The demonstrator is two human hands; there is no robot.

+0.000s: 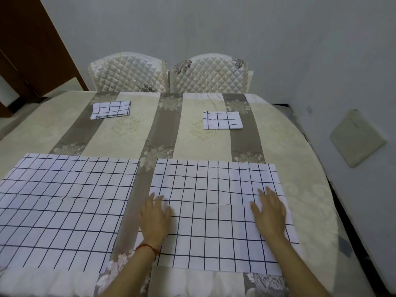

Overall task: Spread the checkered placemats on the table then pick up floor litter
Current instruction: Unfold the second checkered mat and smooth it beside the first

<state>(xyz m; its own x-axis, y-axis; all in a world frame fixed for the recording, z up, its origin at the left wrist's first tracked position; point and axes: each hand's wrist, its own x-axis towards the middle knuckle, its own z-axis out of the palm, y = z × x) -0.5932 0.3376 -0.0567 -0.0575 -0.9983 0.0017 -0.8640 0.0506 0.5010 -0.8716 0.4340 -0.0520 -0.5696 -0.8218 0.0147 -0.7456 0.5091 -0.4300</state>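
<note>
Hands lie flat, grip released: left hand [154,219] and right hand [269,214] press the near-right placemat [216,215] spread on the desk [132,129], beside another spread placemat [62,209]; two folded placemats [110,109] lie farther back.

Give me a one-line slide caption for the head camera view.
Both hands, left hand and right hand, flat on near-right placemat; two folded placemats wait.

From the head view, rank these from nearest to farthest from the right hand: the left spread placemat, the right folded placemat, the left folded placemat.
From the right hand:
1. Right folded placemat, straight ahead across the table.
2. Left spread placemat, on the near left.
3. Left folded placemat, far left corner.
</note>
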